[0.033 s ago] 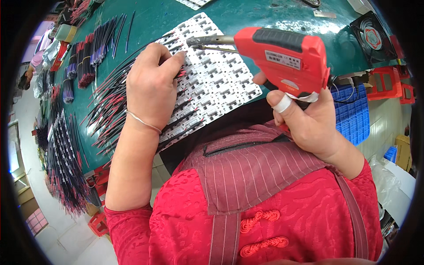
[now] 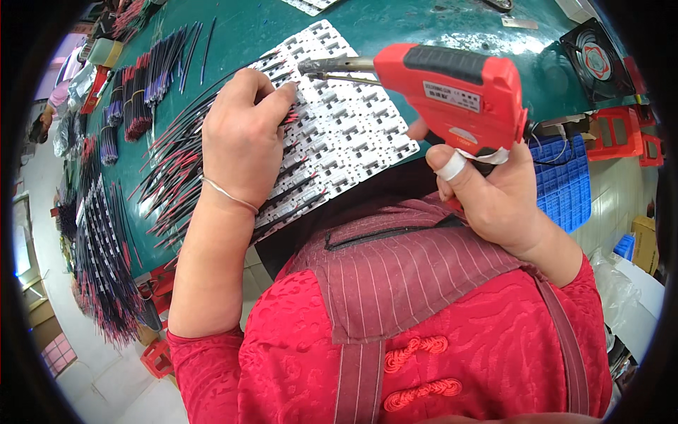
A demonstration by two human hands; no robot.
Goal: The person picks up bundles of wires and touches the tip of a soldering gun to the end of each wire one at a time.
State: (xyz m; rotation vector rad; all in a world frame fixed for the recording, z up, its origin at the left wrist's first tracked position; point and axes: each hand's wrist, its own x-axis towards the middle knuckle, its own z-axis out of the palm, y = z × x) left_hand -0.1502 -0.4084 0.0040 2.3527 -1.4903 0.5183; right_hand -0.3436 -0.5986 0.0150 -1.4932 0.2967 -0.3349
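Observation:
My right hand (image 2: pixel 491 191) is closed round the grip of a red and black soldering gun (image 2: pixel 452 92), with white tape on the thumb. The gun's metal tip (image 2: pixel 311 66) points left, over the white circuit board panel (image 2: pixel 353 113) and close to my left fingertips. Curled over the panel's left part, my left hand (image 2: pixel 244 131) pinches a thin wire near its end; the fingers partly hide it. Many black and red wires (image 2: pixel 180 169) fan out leftward from under that hand. Several wires lie across the panel's small boards along its near left edge.
Bundled wires (image 2: pixel 138 99) lie on the green table (image 2: pixel 233 28) at the far left. A thick wire bunch (image 2: pixel 106 261) hangs over the left edge. At the far right stands a black fan (image 2: pixel 597 60); below it are a blue crate (image 2: pixel 565 184) and red bins (image 2: pixel 614 134).

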